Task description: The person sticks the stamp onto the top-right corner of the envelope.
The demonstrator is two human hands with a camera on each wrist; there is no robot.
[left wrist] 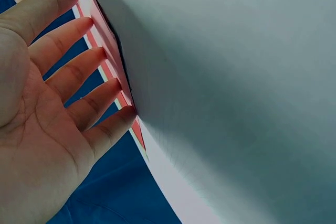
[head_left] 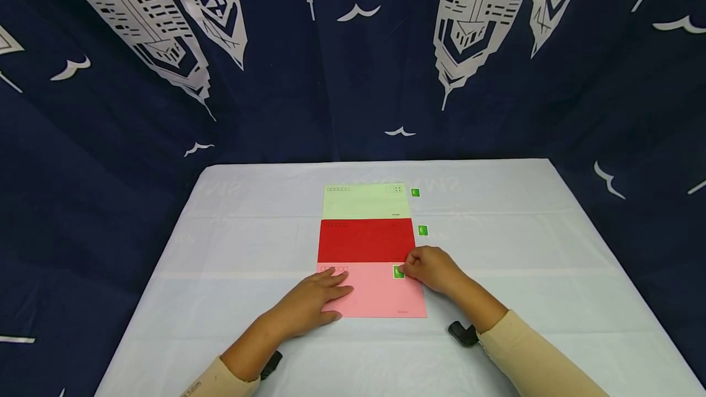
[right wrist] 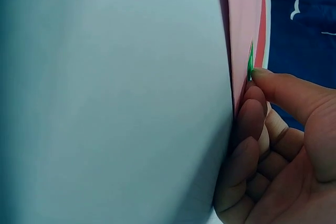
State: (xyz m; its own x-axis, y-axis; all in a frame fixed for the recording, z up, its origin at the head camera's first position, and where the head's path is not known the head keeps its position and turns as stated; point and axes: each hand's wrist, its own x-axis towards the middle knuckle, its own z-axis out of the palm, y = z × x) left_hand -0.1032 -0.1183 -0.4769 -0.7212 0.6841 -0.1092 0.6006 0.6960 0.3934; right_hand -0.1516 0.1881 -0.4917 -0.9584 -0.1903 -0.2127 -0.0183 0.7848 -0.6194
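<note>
A pink envelope (head_left: pixel 375 302) lies nearest the person on the white-covered table. My left hand (head_left: pixel 309 304) rests on its left end, fingers spread; in the left wrist view the left hand (left wrist: pixel 58 93) has its fingertips on the paper. At the envelope's upper right corner, my right hand (head_left: pixel 432 267) pinches a small green stamp (head_left: pixel 398 272) with a white border. The right wrist view has the stamp (right wrist: pixel 250 64) tilted up from the pink paper between thumb and index finger, the other fingers of the right hand (right wrist: pixel 278 145) curled beneath.
Beyond the pink envelope lie a red envelope (head_left: pixel 365 241) and a light green envelope (head_left: pixel 366 204), edges meeting. Two more green stamps, one beside the red envelope (head_left: pixel 423 230) and another farther back (head_left: pixel 415 192), lie on the white cloth (head_left: pixel 496 219). A dark blue printed curtain (head_left: pixel 331 90) hangs behind.
</note>
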